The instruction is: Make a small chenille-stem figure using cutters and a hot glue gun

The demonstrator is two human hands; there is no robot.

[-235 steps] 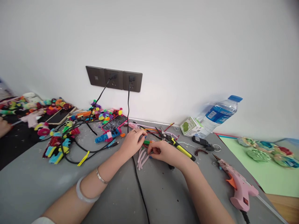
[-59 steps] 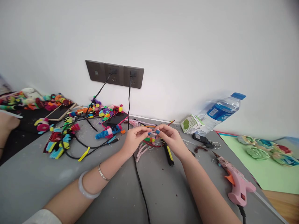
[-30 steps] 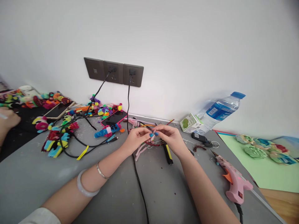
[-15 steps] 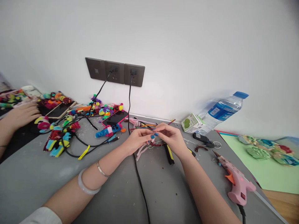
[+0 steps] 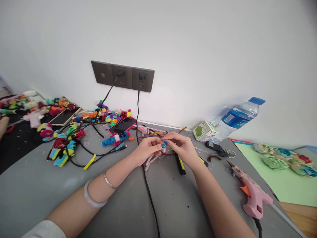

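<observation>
My left hand [image 5: 150,150] and my right hand [image 5: 182,147] meet above the grey table, fingertips pinched together. What they hold is small and mostly hidden by the fingers, so I cannot make it out. Pale pink fuzzy strips [image 5: 150,162], like pipe cleaners, stick out just below my left fingers; whether they are held or lie on the table is unclear. Under my right hand lies a tool with a black and yellow handle [image 5: 180,165], its head hidden. Thin red and orange stems [image 5: 155,133] lie behind my hands.
A pink glue gun [image 5: 256,196] lies at right, near a key fob [image 5: 215,147], a juice carton [image 5: 203,131] and a tilted water bottle [image 5: 237,115]. Black cables [image 5: 149,193] cross the table. Colourful fuzzy figures [image 5: 61,147] and phones [image 5: 123,125] are at left. A co-worker's hand [image 5: 3,125] shows at the left edge.
The co-worker's hand at far left has drawn back to the picture's edge, uncovering a pale pink piece. My hands stay pinched together in nearly the same place, with slight finger movement.
</observation>
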